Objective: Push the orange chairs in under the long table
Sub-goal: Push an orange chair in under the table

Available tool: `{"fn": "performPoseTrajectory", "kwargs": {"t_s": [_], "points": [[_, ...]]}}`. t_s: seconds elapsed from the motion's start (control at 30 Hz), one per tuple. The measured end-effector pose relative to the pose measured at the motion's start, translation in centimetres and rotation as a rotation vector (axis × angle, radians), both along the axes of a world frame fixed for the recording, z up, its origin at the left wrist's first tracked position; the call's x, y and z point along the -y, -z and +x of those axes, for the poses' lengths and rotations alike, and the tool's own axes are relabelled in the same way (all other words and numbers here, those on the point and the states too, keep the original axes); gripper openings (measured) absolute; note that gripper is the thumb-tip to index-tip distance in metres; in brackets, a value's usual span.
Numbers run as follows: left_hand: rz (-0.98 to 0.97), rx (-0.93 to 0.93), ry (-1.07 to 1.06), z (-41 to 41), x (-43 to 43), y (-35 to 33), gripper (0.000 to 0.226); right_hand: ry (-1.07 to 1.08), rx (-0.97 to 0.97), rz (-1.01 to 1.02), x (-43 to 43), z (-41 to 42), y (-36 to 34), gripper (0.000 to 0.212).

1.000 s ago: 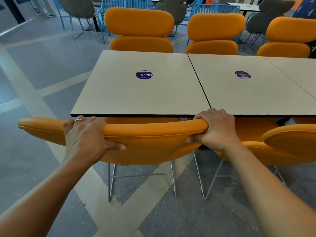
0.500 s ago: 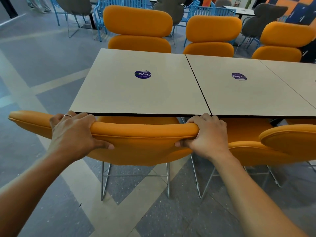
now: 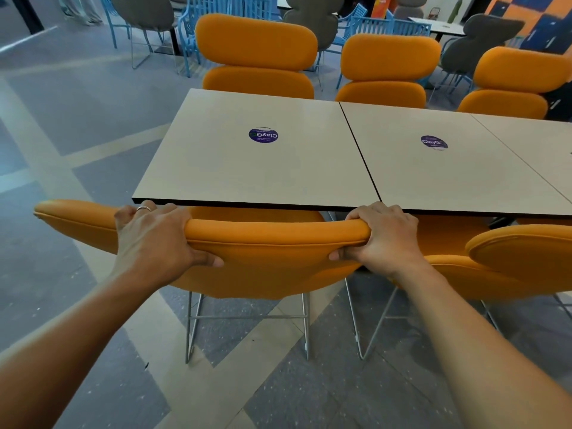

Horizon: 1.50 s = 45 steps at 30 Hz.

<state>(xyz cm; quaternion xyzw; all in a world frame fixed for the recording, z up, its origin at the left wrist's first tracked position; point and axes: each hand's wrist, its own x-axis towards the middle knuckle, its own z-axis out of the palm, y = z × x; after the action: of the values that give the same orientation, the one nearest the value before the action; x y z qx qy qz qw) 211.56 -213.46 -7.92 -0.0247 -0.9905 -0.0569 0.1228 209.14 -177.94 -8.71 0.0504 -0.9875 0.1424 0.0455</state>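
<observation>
Just beyond both hands runs the pale long table (image 3: 278, 178) on a grey, pale-striped floor (image 3: 62, 125), with more far chairs (image 3: 257, 57) across it. The left hand (image 3: 154, 239) and right hand (image 3: 385, 239) each clench the backrest top of the near orange chair (image 3: 272, 264), fingers curled over, thumbs beneath; its seat seems partly under the table edge. Both arms reach forward, nearly straight.

The chairs (image 3: 272, 267) are orange; the tabletop (image 3: 247, 174) is pale beige with purple stickers (image 3: 263, 135); the floor (image 3: 55, 280) is speckled grey with beige stripes.
</observation>
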Motion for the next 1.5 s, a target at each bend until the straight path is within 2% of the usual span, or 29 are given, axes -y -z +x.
{"fn": "performPoseTrajectory", "kwargs": {"t_s": [0.2,0.33,0.5,0.83,0.97,1.17,1.33,1.5], "points": [[0.010,0.053,0.042,-0.1,0.7,-0.3,0.064,0.039,-0.031,-0.012,0.5,0.6,0.1,0.074],[0.030,0.023,0.083,-0.3,1.3,-0.1,0.072,0.049,-0.051,-0.022,0.7,0.5,0.3,0.070],[0.033,-0.020,0.122,-0.9,2.0,0.2,0.069,0.063,-0.049,-0.027,1.1,0.2,0.3,0.072],[0.025,0.036,0.115,-0.7,2.6,-0.1,0.070,0.073,-0.032,-0.010,1.8,0.5,0.0,0.078],[0.148,0.076,0.148,0.0,3.4,-0.5,0.069,0.066,-0.020,-0.001,1.6,0.5,-0.1,0.076],[0.226,0.031,0.056,1.7,7.3,-1.2,0.072,0.064,0.035,0.017,1.7,0.5,-0.6,0.073],[0.320,-0.014,-0.057,2.8,12.4,-1.9,0.071,0.058,0.080,0.112,4.6,1.1,-1.3,0.071],[0.338,-0.024,-0.105,3.0,16.3,-2.4,0.063,-0.017,0.075,0.101,10.8,2.1,-1.7,0.086]]}}
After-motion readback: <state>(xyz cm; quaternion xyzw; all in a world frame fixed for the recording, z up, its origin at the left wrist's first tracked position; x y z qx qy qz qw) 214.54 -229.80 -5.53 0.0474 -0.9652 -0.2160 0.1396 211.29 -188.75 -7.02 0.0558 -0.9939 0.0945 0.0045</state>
